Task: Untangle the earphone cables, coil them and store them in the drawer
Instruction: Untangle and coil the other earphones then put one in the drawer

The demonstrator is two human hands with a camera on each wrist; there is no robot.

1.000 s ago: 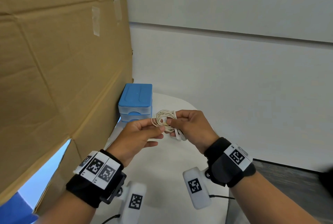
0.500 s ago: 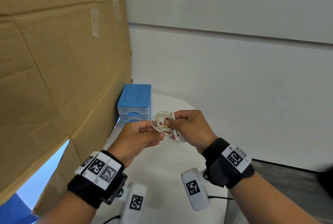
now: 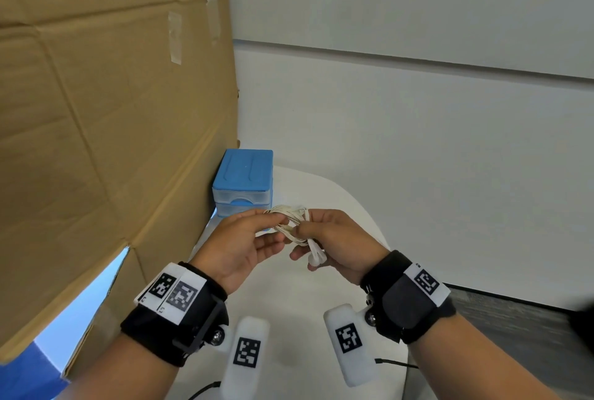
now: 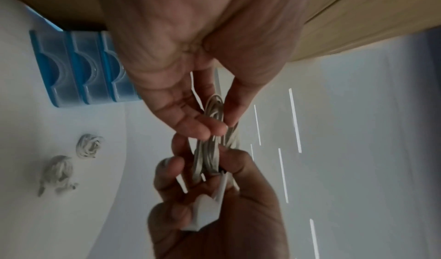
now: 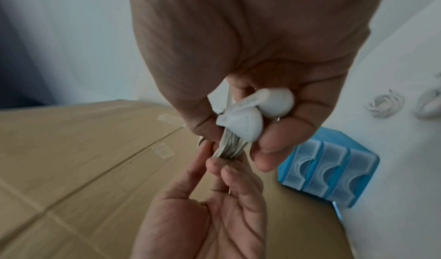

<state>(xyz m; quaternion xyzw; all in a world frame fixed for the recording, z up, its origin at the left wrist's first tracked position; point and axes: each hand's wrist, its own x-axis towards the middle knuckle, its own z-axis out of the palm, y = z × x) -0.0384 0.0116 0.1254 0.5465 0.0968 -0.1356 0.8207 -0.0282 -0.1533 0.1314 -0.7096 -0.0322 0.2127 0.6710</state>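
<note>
A coil of white earphone cable point(image 3: 291, 223) hangs above the white table point(image 3: 337, 194), held between both hands. My left hand point(image 3: 283, 227) pinches the coil's left side with thumb and fingertips; the left wrist view shows that pinch point(image 4: 219, 123) on the cable loops point(image 4: 210, 155). My right hand point(image 3: 302, 235) grips the coil's right side, and the two earbuds point(image 5: 253, 116) lie against its curled fingers. The blue drawer unit point(image 3: 244, 181) stands just beyond the hands, and its three clear drawers point(image 5: 326, 168) look pushed in.
A tall cardboard sheet point(image 3: 112, 126) walls off the left side, touching the drawer unit. Two more coiled white cables point(image 4: 89, 146) point(image 4: 57, 174) lie on the table away from the hands. A white wall point(image 3: 418, 142) runs behind the table.
The coil has turned a little between the fingers, and the earbuds hang lower under the right hand. Both hands stay at the same spot in front of the drawer unit.
</note>
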